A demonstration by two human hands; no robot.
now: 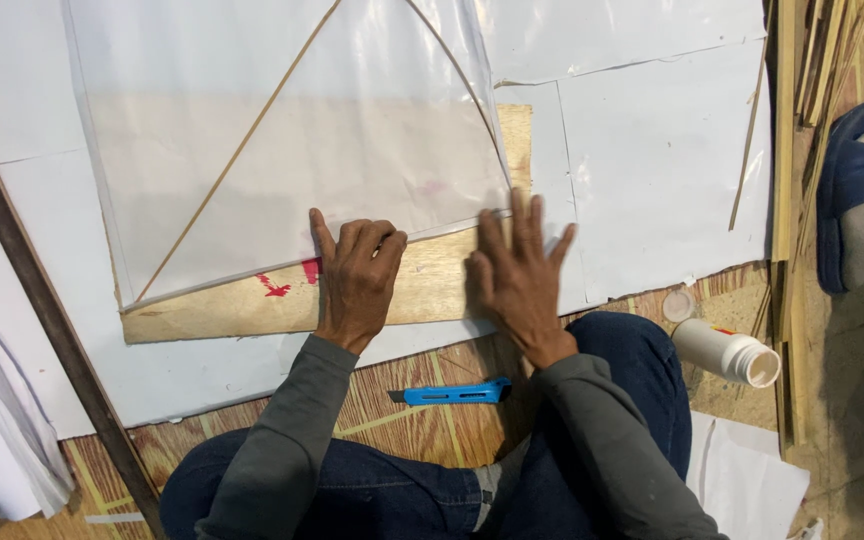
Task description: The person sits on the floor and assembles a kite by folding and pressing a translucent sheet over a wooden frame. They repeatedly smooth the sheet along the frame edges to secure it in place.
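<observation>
A translucent white paper sheet [282, 130] with thin bamboo sticks [237, 150] across it lies on a plywood board [432, 285]. My left hand [355, 275] rests on the sheet's lower edge with its fingers curled and pressing down. My right hand [520, 270] lies flat, fingers spread, on the board at the sheet's lower right corner. Neither hand grips anything. A blue utility knife [452, 393] lies on the floor just in front of my knees.
White paper sheets [652, 150] cover the floor around the board. A white bottle [727, 352] lies on its side at right, its cap [679, 305] beside it. A dark wooden bar [42, 310] runs along the left. Bamboo strips [787, 130] and a blue sandal [857, 170] lie at right.
</observation>
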